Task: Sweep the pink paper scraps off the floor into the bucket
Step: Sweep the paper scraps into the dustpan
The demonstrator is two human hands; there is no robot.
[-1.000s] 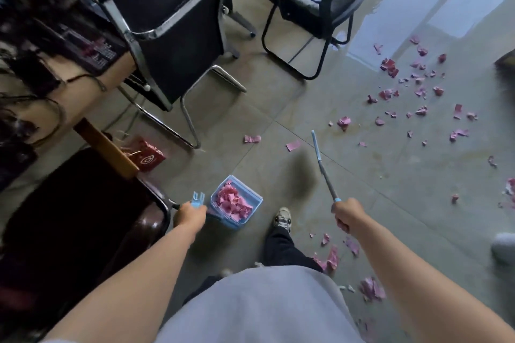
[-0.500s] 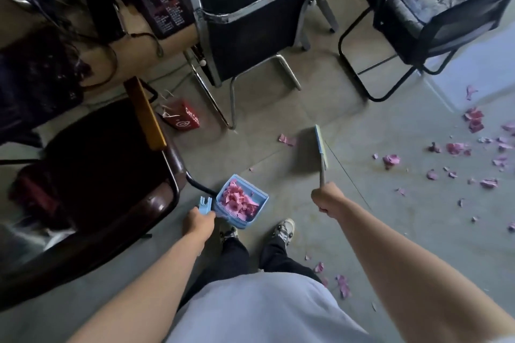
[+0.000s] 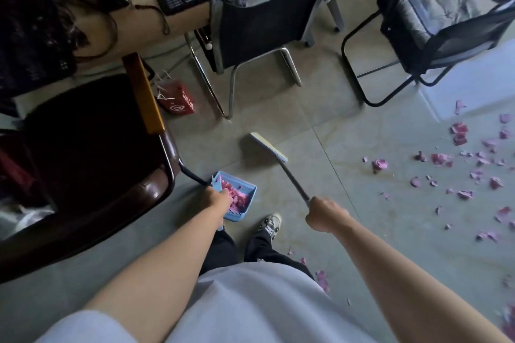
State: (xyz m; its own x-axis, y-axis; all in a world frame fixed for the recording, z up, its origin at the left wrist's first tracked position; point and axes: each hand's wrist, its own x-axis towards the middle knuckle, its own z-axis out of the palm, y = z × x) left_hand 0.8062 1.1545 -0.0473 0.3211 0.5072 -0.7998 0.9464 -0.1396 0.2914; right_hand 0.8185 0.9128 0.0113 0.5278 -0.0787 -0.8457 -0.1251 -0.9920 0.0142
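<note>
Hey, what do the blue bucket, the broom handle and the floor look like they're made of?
Bucket: likely molded plastic, matte light blue, with slotted openings along its lower edge.
Broom handle: probably metal, thin and grey with a dull sheen; painted plastic is possible.
Floor: glazed tile, it seems, grey-green with straight joint lines and glossy window reflections.

Materials shown: floor (image 3: 320, 108) of smooth, faintly glossy tile; bucket (image 3: 245, 203) of light-blue matt plastic, holding crumpled pink paper scraps (image 3: 238, 199); broom (image 3: 269, 146) with a slim metal shaft and plastic head; nearest chair (image 3: 83, 147) in dark glossy leather-like upholstery with a wooden armrest; 2 chairs beyond on polished or black-painted metal tube frames.
</note>
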